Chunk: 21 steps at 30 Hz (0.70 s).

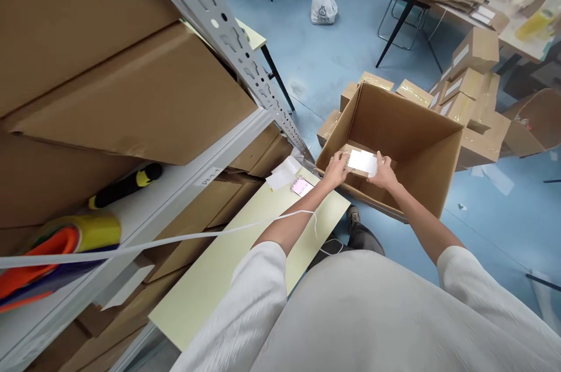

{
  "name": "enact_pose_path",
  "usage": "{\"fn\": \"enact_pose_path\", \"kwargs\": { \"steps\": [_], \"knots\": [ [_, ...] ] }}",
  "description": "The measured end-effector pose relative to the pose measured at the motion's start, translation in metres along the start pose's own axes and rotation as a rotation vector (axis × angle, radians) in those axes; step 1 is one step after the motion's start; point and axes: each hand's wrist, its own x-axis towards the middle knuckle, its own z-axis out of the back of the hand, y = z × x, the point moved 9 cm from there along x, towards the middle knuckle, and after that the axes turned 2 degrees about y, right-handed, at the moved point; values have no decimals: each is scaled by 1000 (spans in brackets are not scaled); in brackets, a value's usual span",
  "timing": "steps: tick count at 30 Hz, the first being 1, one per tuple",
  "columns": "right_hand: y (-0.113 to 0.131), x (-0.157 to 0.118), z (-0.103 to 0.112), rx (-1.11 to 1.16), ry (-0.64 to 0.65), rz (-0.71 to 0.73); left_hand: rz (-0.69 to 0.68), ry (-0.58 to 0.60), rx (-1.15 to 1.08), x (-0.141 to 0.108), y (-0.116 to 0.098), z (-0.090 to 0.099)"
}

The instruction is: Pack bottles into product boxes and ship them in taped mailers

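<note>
A small cardboard box with a white label (pixel 362 161) is held between my two hands, over the near left part of a large open carton (pixel 407 121). My left hand (pixel 337 169) grips its left end, and my right hand (pixel 383 171) grips its right end. Little of the small box shows around its label. The large carton stands on the floor with brown inner walls in view.
A pale yellow table (pixel 245 243) with a phone (pixel 302 187) and white papers (pixel 284 173) lies left. Metal shelving (pixel 232 156) rises beside it, crossed by a white cable (pixel 175 239). Stacked small boxes (pixel 467 89) stand behind the carton. A white bag (pixel 324 7) sits on the floor.
</note>
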Motion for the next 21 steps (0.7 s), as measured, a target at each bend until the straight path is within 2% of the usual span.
{"fn": "enact_pose_path", "kwargs": {
  "steps": [5, 7, 10, 12, 15, 21],
  "knots": [
    [-13, 43, -9, -34, -18, 8, 21, 89, 56, 41, 12, -15],
    [-20, 70, -22, -49, -37, 29, 37, 133, 80, 64, 21, -25],
    [-36, 115, -53, -50, -43, 53, 56, 205, 138, 102, 37, -41],
    [-49, 145, -83, -41, -27, 61, 70, 236, 203, 126, 48, -48],
    [-67, 188, -139, -25, 14, 63, 38, 244, 302, 154, 60, -48],
    [-105, 253, -279, -53, 169, -16, -113, 240, 438, 176, 69, -50]
  ]
}}
